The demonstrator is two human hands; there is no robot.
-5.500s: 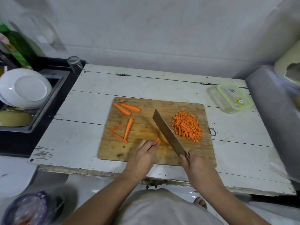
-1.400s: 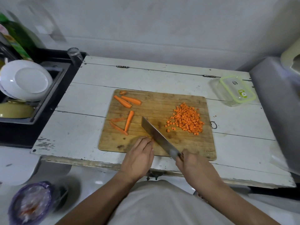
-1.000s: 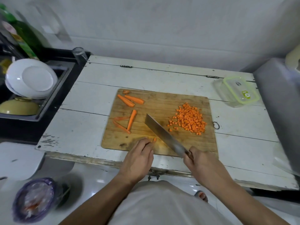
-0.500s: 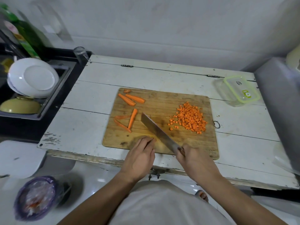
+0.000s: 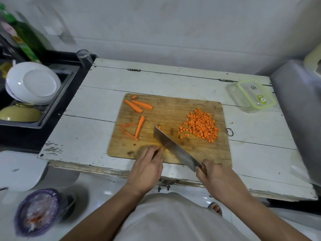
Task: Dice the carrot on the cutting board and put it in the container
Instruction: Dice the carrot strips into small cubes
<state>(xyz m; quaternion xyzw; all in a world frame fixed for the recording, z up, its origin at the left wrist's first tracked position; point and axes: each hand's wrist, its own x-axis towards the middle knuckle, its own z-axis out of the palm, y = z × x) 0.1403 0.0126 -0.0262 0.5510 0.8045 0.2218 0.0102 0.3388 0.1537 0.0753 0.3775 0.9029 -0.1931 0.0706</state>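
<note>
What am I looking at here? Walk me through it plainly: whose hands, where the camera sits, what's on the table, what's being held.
There is no machine here: a person is working with two bare hands. The single picture comes from a wide-angle camera worn on the head, looking forward and down, so the arms enter from the bottom.

On the white table lies a wooden cutting board. At its right sits a pile of diced carrot; at its left lie long carrot strips not yet diced. A lidded clear container stands at the table's far right corner, apart from the board.

The right hand grips the handle of a cleaver, whose blade angles across the board. The left hand rests at the board's near edge with its fingertips beside the blade, steadying a small carrot piece that is mostly hidden.
</note>
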